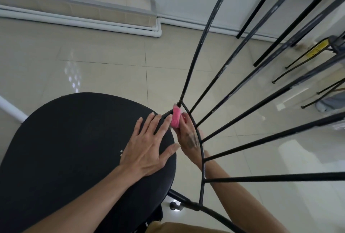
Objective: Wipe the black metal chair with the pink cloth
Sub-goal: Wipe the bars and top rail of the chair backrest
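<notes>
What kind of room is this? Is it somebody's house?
Probably an indoor room, maybe a home or a small café; I can't tell which. It has a shiny tiled floor, white pipes along the wall, and more black chair legs beyond the black metal chair.

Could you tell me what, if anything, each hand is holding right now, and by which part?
The right hand holds the bunched pink cloth around its lower end, against the chair frame. The left hand lies flat on the seat, holding nothing.

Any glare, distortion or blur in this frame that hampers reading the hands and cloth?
Head view: wide-angle bending curves the chair back bars; window glare patches on the glossy floor; far bars at right slightly soft; left hand, right hand and pink cloth evenly lit, sharp.
</notes>
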{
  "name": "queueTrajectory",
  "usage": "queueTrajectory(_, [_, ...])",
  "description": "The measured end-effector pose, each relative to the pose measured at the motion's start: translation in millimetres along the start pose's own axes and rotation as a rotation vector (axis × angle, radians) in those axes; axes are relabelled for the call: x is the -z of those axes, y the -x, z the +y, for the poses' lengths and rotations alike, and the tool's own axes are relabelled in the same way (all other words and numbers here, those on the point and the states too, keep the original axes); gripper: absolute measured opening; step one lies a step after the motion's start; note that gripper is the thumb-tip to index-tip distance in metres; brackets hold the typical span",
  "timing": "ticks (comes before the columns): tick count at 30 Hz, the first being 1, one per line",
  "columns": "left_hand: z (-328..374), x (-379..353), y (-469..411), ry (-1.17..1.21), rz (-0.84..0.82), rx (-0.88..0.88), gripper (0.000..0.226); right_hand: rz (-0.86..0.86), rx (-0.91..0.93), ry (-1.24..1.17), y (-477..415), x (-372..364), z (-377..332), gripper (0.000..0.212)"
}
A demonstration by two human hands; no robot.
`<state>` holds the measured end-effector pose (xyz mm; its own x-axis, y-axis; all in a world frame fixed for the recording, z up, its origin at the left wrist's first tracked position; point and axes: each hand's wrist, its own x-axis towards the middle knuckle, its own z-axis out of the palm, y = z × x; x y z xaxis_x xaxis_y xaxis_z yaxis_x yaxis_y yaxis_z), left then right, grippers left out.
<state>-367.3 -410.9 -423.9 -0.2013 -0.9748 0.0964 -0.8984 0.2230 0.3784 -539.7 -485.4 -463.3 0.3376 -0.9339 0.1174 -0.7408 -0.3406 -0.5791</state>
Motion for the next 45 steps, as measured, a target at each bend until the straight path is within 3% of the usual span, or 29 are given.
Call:
queueTrajectory(1, [0,0,0,0.002,0.002,-0.001,0.080,0.085,0.041,-0.013,-3,-1,-4,0.037])
queueTrajectory(6, [-1,-1,0,0.002,0.013,-0.009,0.081,0.063,0.282,0.146,-8,3,-15,0.045])
queueTrajectory(10, [-2,0,1,-0.003,0.011,-0.006,0.080,0.030,0.231,0.150,2,18,13,0.036])
queueTrajectory(11, [-2,0,1,-0.008,0.009,-0.004,0.080,0.008,0.188,0.014,6,20,18,0.028])
queueTrajectory(13, [-1,-1,1,-0.015,0.007,-0.006,0.081,0.036,0.065,-0.521,10,27,19,0.015])
queueTrajectory(14, [-1,-1,0,-0.018,0.007,-0.006,0.082,0.082,-0.057,-0.725,11,34,18,0.019])
queueTrajectory(15, [-2,-1,0,-0.019,0.006,-0.005,0.082,0.091,-0.244,-0.849,10,41,16,0.038])
queueTrajectory(17, [-2,-1,1,-0.015,-0.002,-0.002,0.083,-0.083,-0.600,-1.167,8,58,13,0.077])
queueTrajectory(19, [-2,0,1,-0.019,-0.006,-0.002,0.083,-0.299,-0.723,-1.531,2,72,9,0.088])
queueTrajectory(20, [-1,-1,1,-0.022,-0.009,-0.001,0.083,-0.383,-0.725,-1.596,-2,75,7,0.083])
queueTrajectory(23, [0,-1,1,-0.020,-0.002,0.007,0.082,-0.536,-0.782,-1.531,-13,84,-3,0.060])
queueTrajectory(26, [0,-2,1,-0.025,0.000,0.004,0.080,-0.554,-0.842,-1.501,-28,86,-15,0.048])
queueTrajectory(31, [0,-1,0,-0.032,0.006,0.006,0.078,-0.397,-0.843,-1.379,-53,78,-38,0.045])
queueTrajectory(33, [0,1,-1,-0.031,-0.001,0.006,0.078,-0.363,-0.826,-1.404,-38,76,-35,0.053])
queueTrajectory(42, [3,3,-1,-0.051,-0.005,0.000,0.073,-0.158,-0.925,-1.390,27,74,-37,0.046])
queueTrajectory(45, [3,3,-1,-0.043,-0.007,0.002,0.072,-0.140,-0.919,-1.373,36,76,-44,0.031])
